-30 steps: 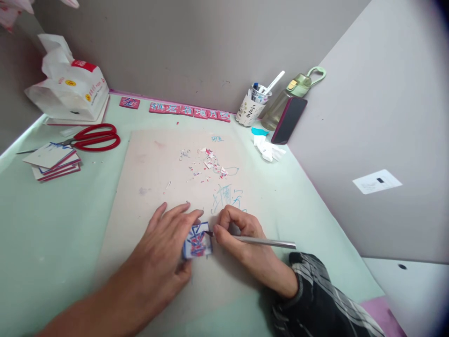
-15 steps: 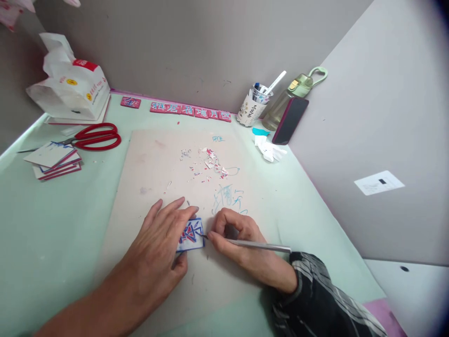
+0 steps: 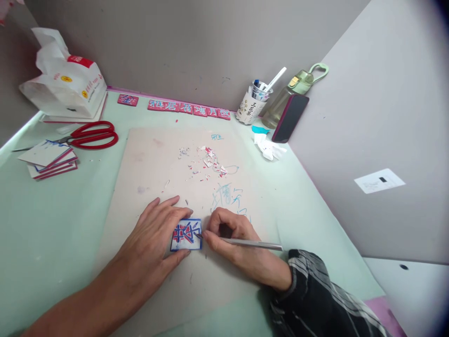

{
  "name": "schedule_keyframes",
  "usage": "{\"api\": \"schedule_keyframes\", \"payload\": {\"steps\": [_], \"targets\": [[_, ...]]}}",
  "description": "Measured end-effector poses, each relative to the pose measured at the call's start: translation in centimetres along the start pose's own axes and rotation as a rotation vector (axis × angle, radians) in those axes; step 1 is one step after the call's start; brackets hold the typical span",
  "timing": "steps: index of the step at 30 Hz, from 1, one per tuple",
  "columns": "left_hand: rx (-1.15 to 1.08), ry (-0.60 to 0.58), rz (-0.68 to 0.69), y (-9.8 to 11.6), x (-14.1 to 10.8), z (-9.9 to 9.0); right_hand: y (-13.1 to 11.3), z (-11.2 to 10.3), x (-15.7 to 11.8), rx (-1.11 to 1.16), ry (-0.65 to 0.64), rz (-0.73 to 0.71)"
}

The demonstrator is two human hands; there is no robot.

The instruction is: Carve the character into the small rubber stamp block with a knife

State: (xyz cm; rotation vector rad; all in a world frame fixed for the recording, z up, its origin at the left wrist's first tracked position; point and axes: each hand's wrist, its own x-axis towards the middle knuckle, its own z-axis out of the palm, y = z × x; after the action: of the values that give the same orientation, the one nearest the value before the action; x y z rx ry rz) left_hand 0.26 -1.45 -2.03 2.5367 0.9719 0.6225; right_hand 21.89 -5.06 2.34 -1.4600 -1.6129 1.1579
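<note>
Tile (image 3: 185, 235), blue-edged: flat on near half of board (image 3: 143, 157). Left hand (image 3: 154, 238): thumb and forefinger parted across the tile, holding its edges. Right hand (image 3: 240, 227): fingers pinched together around knife (image 3: 254, 243), tip at tile. Scraps (image 3: 210, 160): board's far half. Scissors (image 3: 89, 136): left of board.

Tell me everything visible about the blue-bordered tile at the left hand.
The small, squarish tile has a white face, blue border and blue character strokes with red among them; its material is unclear. It lies face up on the beige board, held at its near and far edges by the left hand. A silver tool in the right hand appears to touch its right part.
</note>
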Motion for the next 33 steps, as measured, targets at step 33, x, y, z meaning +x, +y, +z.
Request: {"api": "schedule_keyframes", "payload": {"steps": [33], "targets": [[0.054,-0.014,-0.002,-0.2,-0.1,-0.4,-0.3,-0.8,0.0,-0.207,-0.108,-0.122]]}}
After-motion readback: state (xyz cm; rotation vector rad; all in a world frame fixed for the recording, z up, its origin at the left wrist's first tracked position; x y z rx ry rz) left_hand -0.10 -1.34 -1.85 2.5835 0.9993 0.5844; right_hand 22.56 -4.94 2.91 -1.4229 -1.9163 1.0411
